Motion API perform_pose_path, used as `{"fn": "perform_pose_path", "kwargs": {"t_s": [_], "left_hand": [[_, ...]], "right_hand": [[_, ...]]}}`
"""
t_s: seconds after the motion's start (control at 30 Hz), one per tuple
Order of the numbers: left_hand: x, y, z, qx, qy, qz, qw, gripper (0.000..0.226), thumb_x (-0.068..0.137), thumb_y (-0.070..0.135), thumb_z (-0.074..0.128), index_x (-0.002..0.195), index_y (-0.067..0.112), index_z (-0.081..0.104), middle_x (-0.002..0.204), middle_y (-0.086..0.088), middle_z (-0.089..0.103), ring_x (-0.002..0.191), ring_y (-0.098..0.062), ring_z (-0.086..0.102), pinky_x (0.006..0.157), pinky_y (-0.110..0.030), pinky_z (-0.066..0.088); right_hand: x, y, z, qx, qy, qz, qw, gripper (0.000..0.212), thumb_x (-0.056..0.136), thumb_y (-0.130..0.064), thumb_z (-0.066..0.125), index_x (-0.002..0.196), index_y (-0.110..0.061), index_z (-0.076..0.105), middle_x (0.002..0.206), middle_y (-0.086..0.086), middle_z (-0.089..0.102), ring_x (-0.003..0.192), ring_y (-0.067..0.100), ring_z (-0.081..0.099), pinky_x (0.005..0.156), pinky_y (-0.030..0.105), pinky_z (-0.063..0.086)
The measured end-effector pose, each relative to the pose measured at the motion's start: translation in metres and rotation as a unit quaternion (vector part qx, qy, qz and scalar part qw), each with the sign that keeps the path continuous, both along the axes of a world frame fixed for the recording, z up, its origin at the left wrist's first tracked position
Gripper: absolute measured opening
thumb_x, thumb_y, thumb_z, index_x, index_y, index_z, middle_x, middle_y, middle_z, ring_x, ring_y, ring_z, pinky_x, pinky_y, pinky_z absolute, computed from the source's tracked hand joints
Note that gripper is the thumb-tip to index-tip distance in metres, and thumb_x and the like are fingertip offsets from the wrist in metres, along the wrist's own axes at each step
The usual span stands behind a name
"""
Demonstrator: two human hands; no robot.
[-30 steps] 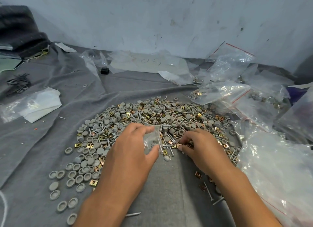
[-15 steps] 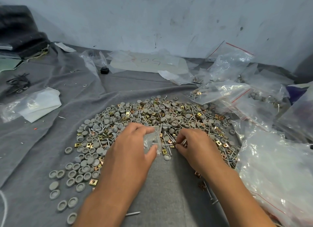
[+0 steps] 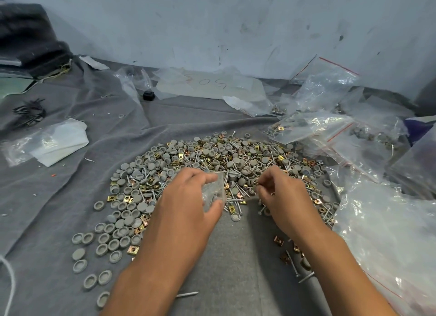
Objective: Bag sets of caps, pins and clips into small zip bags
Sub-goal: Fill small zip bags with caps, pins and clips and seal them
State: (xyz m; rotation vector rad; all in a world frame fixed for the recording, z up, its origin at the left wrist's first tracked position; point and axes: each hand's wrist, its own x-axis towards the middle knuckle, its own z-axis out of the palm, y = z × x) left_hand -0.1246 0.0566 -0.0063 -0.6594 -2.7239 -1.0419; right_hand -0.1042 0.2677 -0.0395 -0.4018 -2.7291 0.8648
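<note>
A wide heap point(image 3: 212, 160) of grey round caps, silver pins and brass-coloured clips lies on the grey cloth point(image 3: 236, 268). My left hand point(image 3: 186, 207) holds a small clear zip bag point(image 3: 213, 193) between thumb and fingers at the heap's near edge. My right hand point(image 3: 283, 197) is just to the right of the bag, fingers curled, pinching small parts over the heap; what it holds is too small to tell. Loose caps point(image 3: 103, 245) trail off to the lower left.
Clear plastic bags point(image 3: 330, 127), some filled with parts, pile up at the right. A large clear bag point(image 3: 389, 245) lies beside my right forearm. Folded white paper in plastic point(image 3: 56, 143) lies at the left. A wall stands behind.
My right hand has lifted from the heap's near edge and moved up and toward the bag, fingers pinched. My left hand with the bag has hardly moved.
</note>
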Motion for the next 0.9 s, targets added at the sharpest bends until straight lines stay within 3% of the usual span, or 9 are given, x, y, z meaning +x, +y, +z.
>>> {"fn": "perform_pose_path", "kwargs": {"t_s": [0.13,0.2,0.4,0.53,0.63,0.73,0.9], "left_hand": [[-0.002,0.002,-0.002,0.004,-0.008,-0.013,1.000,0.054,0.079,0.033,0.079,0.129,0.041,0.058,0.107,0.028,0.048,0.082,0.012,0.046,0.078,-0.013,0.040],[-0.003,0.004,-0.002,0.003,-0.007,-0.017,1.000,0.054,0.078,0.033,0.081,0.127,0.039,0.060,0.108,0.026,0.048,0.080,0.010,0.047,0.077,-0.014,0.041],[-0.003,0.007,-0.003,0.004,-0.005,-0.019,1.000,0.049,0.077,0.035,0.079,0.123,0.036,0.062,0.108,0.025,0.049,0.079,0.007,0.048,0.073,-0.014,0.041],[-0.004,0.004,-0.003,0.008,-0.003,-0.017,1.000,0.052,0.078,0.033,0.079,0.127,0.037,0.062,0.109,0.024,0.050,0.079,0.011,0.047,0.073,-0.013,0.039],[-0.004,0.002,-0.003,0.009,-0.004,-0.016,1.000,0.054,0.078,0.033,0.080,0.127,0.039,0.060,0.110,0.026,0.050,0.080,0.013,0.047,0.074,-0.010,0.039],[-0.003,0.001,-0.003,0.004,-0.004,-0.018,1.000,0.056,0.078,0.033,0.080,0.129,0.040,0.058,0.110,0.028,0.049,0.083,0.014,0.047,0.075,-0.008,0.039],[-0.004,0.001,-0.004,0.008,-0.004,-0.013,1.000,0.055,0.078,0.033,0.080,0.128,0.041,0.058,0.109,0.028,0.049,0.086,0.015,0.047,0.073,-0.008,0.039]], "right_hand": [[0.008,-0.019,0.024,-0.169,0.124,0.072,0.975,0.014,0.095,-0.024,0.069,0.092,-0.034,0.060,0.083,-0.012,0.073,0.077,0.004,0.070,0.064,0.016,0.049],[0.013,-0.034,0.036,-0.206,0.176,0.133,0.953,0.014,0.094,-0.020,0.071,0.096,-0.031,0.063,0.086,-0.011,0.074,0.080,0.010,0.072,0.067,0.015,0.051],[0.016,-0.053,0.035,-0.089,0.173,0.176,0.965,0.012,0.085,-0.015,0.080,0.094,-0.018,0.073,0.085,-0.016,0.071,0.079,-0.003,0.064,0.070,0.005,0.042],[0.013,-0.033,0.031,-0.084,0.193,0.124,0.970,0.009,0.088,-0.021,0.077,0.090,-0.028,0.071,0.081,-0.018,0.067,0.075,0.003,0.063,0.064,0.007,0.043],[0.006,-0.011,0.019,-0.043,0.068,0.040,0.996,0.010,0.090,-0.028,0.075,0.092,-0.035,0.067,0.087,-0.018,0.067,0.077,-0.001,0.061,0.061,0.011,0.045],[0.000,-0.005,0.001,0.047,-0.089,0.049,0.994,0.014,0.091,-0.035,0.073,0.104,-0.037,0.068,0.101,-0.019,0.063,0.082,-0.003,0.055,0.066,0.015,0.042],[-0.006,-0.010,-0.005,0.126,-0.093,0.058,0.986,0.019,0.090,-0.046,0.071,0.107,-0.038,0.067,0.102,-0.015,0.058,0.097,0.010,0.055,0.081,0.034,0.051]]}}
